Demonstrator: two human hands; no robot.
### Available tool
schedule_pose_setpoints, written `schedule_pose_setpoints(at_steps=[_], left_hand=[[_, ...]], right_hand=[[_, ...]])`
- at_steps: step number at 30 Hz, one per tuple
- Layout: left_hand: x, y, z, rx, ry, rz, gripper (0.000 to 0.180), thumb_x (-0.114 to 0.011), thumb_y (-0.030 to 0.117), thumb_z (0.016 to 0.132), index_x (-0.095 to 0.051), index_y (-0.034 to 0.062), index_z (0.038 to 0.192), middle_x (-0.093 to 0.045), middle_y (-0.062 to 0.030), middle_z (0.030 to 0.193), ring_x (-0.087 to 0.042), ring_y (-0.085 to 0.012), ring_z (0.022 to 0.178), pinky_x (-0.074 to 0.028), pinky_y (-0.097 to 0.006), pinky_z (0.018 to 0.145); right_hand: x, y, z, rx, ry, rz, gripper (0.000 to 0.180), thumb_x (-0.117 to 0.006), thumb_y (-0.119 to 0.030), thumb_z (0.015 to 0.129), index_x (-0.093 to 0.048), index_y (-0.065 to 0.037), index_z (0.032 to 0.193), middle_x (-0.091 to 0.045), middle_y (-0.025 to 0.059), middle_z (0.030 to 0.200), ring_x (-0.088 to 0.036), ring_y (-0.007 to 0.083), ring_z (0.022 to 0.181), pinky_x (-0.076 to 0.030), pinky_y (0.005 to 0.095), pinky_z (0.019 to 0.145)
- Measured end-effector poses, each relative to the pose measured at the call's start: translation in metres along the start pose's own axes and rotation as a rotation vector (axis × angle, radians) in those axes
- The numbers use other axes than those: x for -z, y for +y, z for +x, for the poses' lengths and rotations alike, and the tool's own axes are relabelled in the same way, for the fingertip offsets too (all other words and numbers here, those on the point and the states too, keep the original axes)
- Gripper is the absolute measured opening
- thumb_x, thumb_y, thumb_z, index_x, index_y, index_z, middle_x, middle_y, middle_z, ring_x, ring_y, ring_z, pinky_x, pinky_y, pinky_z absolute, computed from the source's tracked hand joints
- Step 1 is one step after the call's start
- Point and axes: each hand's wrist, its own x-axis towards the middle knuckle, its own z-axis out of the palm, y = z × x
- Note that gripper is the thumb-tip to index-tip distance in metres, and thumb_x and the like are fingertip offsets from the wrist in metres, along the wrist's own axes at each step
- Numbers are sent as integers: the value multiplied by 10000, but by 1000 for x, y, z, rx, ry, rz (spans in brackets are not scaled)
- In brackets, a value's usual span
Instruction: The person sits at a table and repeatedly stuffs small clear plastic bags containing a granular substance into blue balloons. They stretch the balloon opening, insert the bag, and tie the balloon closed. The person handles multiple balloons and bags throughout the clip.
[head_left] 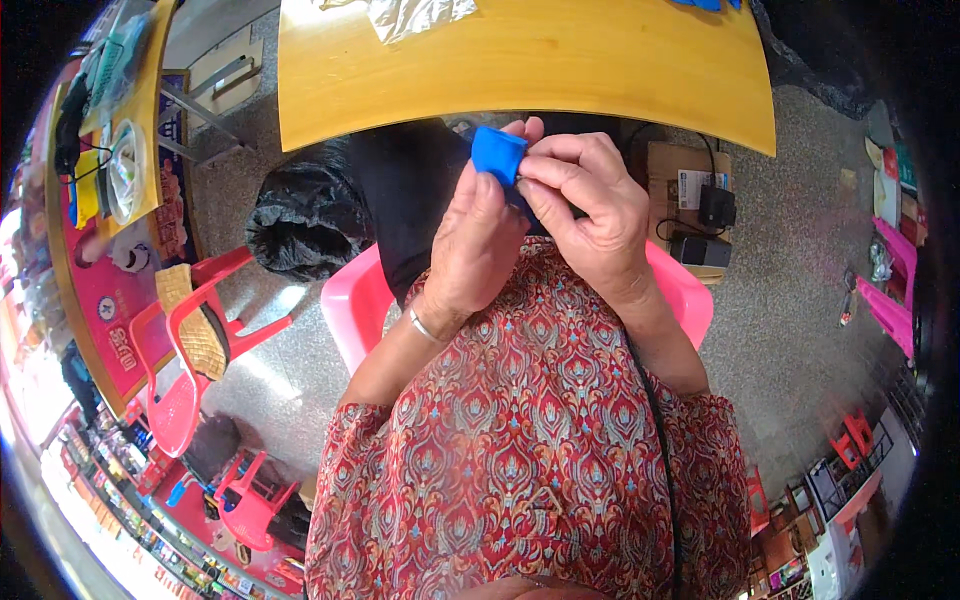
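Holding a small bright-blue piece of soft fabric-like material (497, 154) up in front of the chest, just below the near edge of the curved yellow wooden worktop (520, 70). Left hand (478, 240) closing around the lower side of the blue piece, thumb pressing up against it; right hand (590, 200) curling in from the other side, fingertips (535, 165) pinching its right edge. Both hands gripping, touching each other around the piece, which is hanging clear of the worktop rather than resting on it.

Judging from the pinch, working the edge of the blue piece: folding, tucking or pulling something at that corner, though the exact detail is staying hidden behind the fingers. Next move probably calling for a steady left-hand hold while the right fingertips shift along the edge, keeping the piece from twisting.

Lying at the far side of the worktop, a crumpled clear plastic sheet (415, 15). Sitting below the worktop, a pink plastic chair (350, 300); left of that, a black plastic bag (300, 215).
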Motion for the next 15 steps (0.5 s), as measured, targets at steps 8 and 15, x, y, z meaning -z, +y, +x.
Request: schedule_pose_setpoints(at_steps=[8, 15], left_hand=[[9, -11, -7, 152, 92, 105, 463, -443, 250, 997, -326, 51, 1398, -429, -80, 1361, -465, -170, 1200, -398, -349, 991], [19, 18, 4, 238, 154, 14, 372, -480, 239, 966, -471, -12, 1240, -586, -144, 1175, -585, -241, 1076, -461, -406, 953]], right_hand=[[-5, 3, 2, -196, 18, 145, 254, -712, -26, 734, -686, -32, 986, -644, 106, 872, -628, 234, 778, -510, 312, 704], [14, 6, 9, -567, -275, 712, 438, -714, -150, 769, -607, -24, 1175, -650, 142, 1021, -627, 306, 905, -505, 354, 802]])
